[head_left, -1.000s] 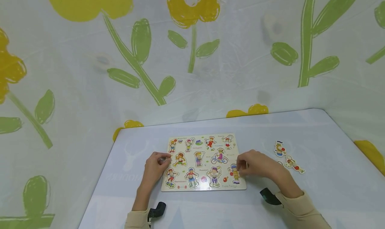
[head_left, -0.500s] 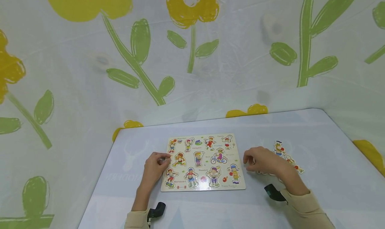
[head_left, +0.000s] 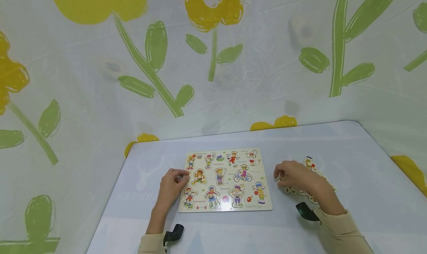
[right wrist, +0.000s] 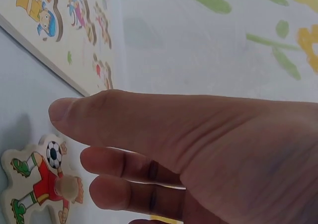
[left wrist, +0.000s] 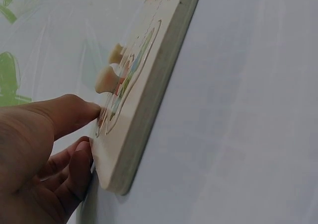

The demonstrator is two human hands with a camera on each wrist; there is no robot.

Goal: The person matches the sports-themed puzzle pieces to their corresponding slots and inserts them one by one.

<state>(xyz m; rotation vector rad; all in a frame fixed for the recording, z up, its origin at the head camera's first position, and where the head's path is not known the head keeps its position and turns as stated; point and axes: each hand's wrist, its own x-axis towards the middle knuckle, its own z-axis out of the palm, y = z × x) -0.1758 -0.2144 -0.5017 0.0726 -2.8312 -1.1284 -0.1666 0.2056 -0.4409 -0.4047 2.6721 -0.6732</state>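
Observation:
A pale wooden peg puzzle board with printed sports figures lies on the table. My left hand pinches its left edge; in the left wrist view the thumb lies against the board's face, with the fingers at its edge. Round knobs stand up from the board there. My right hand hovers over loose pieces to the right of the board, its fingers bent. In the right wrist view a footballer puzzle piece with a wooden knob lies just beyond the fingertips, apart from them.
More knobbed puzzle pieces lie on the table around and partly under the right hand. Each wrist wears a black camera. A white cloth printed with flowers hangs behind the table.
My right hand has left the board's lower right corner and moved right, over the loose pieces. The left hand and the board have stayed almost where they were.

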